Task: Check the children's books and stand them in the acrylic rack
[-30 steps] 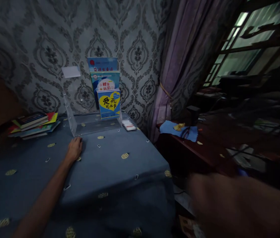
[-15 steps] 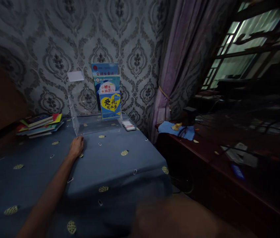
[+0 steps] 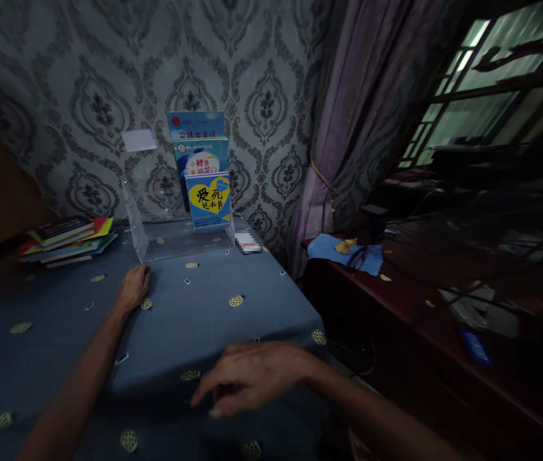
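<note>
- We are looking at a see-through plastic book stand (image 3: 137,225). It is standing on a blue-gray tablecloth (image 3: 214,320) near the wallpaper (image 3: 98,105), and its sides are looking flat and shiny.
- A flat white card (image 3: 139,139) is showing at its top left.
- Three thin books are standing in steps on its right: a blue book (image 3: 199,121) at the back, a blue-green book (image 3: 182,153) in the middle, and a blue book with a yellow heart (image 3: 208,202) in front.
- The soft cloth is showing yellow pineapple shapes and drooping at the front.
- More flat books (image 3: 72,240) are lying in a messy pile at the left.
- Our left hand (image 3: 133,286) is resting by the stand's near left corner, with the arm reaching out long. Its fingers are curling in; we cannot tell if they are holding the edge.
- Our right hand (image 3: 255,378) is hanging over the cloth's front drop, back side up. Its fingers are bending loosely, leaving a small gap by the thumb.
</note>
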`<action>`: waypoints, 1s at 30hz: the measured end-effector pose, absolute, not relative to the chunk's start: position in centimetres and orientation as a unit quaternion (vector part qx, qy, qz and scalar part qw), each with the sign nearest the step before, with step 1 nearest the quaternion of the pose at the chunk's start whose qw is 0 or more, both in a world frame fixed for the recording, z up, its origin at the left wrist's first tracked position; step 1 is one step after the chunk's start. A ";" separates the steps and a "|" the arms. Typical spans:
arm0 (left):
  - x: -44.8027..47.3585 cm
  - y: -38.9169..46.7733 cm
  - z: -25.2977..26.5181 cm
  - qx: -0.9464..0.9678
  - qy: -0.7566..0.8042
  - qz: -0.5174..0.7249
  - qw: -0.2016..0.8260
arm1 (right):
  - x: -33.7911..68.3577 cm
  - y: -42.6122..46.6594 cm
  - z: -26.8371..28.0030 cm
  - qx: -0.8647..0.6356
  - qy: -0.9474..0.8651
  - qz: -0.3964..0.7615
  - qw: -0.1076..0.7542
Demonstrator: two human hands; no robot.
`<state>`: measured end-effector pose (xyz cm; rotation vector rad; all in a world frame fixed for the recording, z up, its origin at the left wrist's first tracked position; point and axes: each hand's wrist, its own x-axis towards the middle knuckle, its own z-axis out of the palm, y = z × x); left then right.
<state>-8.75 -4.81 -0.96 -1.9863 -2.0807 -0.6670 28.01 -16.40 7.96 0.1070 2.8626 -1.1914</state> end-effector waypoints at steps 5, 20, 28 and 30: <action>-9.9 -5.4 -0.2 -0.657 -0.707 -0.242 0.099 | 26.9 -14.0 7.9 0.050 0.919 -0.390 0.038; -10.4 -4.4 -1.5 -0.667 -0.695 -0.253 0.083 | 15.7 -5.6 5.2 0.040 0.835 -0.546 0.058; -11.5 -3.5 1.5 -0.655 -0.718 -0.222 0.071 | 11.1 -3.2 0.1 0.062 0.635 -0.769 -0.049; -14.2 -2.5 3.5 -0.614 -0.748 -0.224 0.113 | 11.4 -2.9 -0.5 0.080 0.590 -0.799 -0.085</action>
